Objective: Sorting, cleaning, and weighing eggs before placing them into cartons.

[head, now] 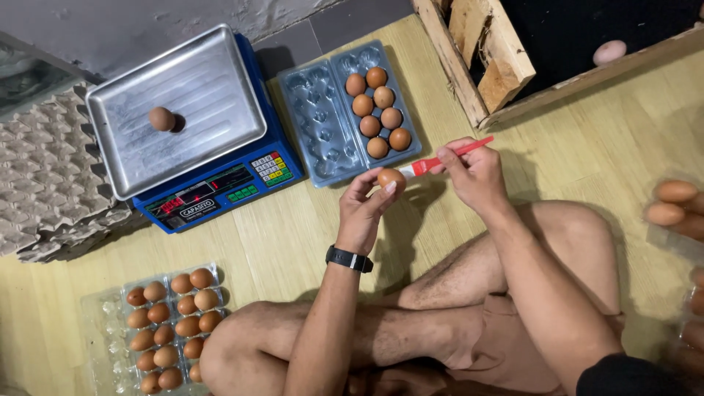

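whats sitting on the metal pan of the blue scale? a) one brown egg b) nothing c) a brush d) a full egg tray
a: a single brown egg rests on the metal pan of the blue scale, while the red-handled brush is in the right hand and the left hand holds another egg.

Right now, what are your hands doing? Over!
Left hand holds a brown egg in its fingers. Right hand holds a red brush, bristles at the egg. Nothing between them. Over.
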